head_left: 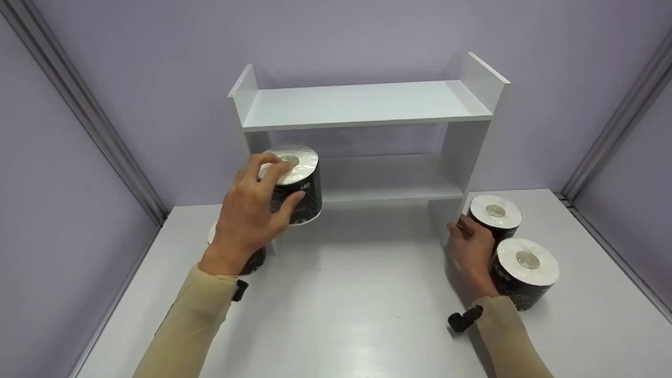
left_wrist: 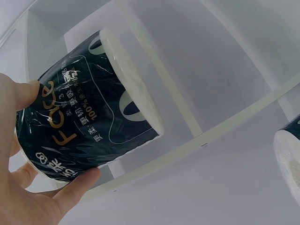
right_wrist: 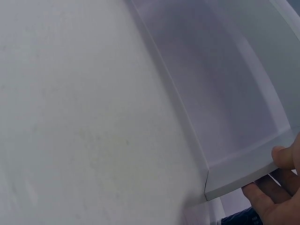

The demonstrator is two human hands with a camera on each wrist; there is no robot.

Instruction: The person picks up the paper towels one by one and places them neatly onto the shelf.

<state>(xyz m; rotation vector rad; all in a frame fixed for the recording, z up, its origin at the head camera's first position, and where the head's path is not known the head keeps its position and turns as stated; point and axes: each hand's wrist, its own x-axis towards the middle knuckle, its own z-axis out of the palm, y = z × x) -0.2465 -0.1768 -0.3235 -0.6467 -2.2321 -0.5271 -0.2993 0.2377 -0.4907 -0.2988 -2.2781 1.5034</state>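
My left hand (head_left: 249, 210) grips a toilet roll (head_left: 307, 197) in a dark printed wrapper with white ends. In the head view it is held up before the left end of the shelf unit's middle board. The left wrist view shows the roll's printed side (left_wrist: 84, 108) tilted, with thumb and fingers (left_wrist: 77, 190) around its lower end. Low on the white shelf unit (head_left: 367, 123), my right hand (head_left: 472, 249) pinches the front edge of the right side panel (right_wrist: 243, 183), the thumb on the inner face and fingers on the outer one.
To the right of my right hand stand two more wrapped rolls, a rear one (head_left: 496, 212) and a nearer one (head_left: 527, 273). Another roll (head_left: 254, 262) is partly hidden behind my left wrist. The white table (head_left: 336, 315) meets purple-grey walls (head_left: 357, 37) at the back and sides.
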